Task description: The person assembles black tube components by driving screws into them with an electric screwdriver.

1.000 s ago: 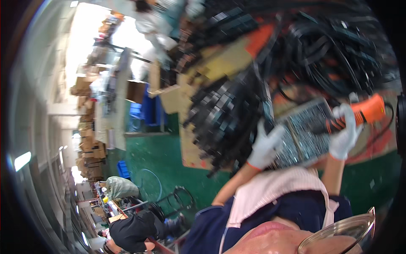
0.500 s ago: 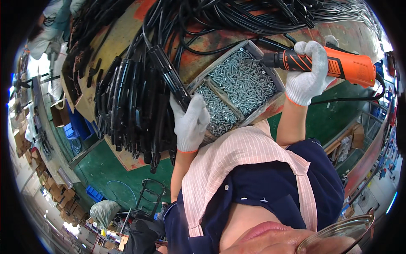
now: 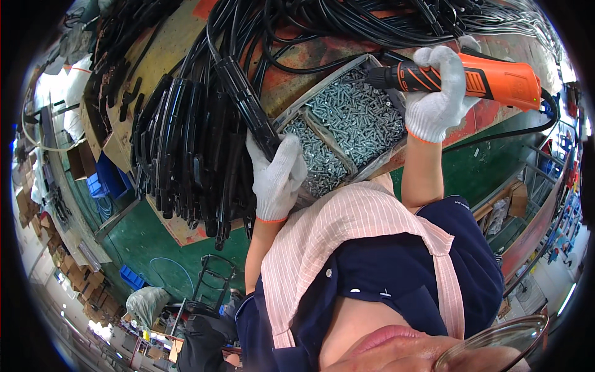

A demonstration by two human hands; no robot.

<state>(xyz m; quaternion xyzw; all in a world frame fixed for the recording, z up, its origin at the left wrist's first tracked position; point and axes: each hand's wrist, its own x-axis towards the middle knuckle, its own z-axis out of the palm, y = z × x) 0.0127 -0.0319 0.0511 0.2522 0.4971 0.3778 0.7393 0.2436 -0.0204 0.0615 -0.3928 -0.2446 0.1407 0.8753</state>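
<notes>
My left hand, in a white knit glove, is closed round the lower end of a long black plastic housing with a cable at its far end. In my gloved right hand is an orange and black electric screwdriver, gripped round its body with the nose pointing left. That nose hangs over the far right part of a two-part tray full of small silver screws. Its tip is too small and dark to make out against the screws.
Left of my left hand lies a row of black housings at the table's edge. Black cables heap across the back, with pale wires at the far right. The screwdriver's cord loops off to the right. Blue bins stand at the left.
My right hand and the screwdriver have shifted a little left and away from me, further over the screws. My left hand keeps hold of the housing, nearly still.
</notes>
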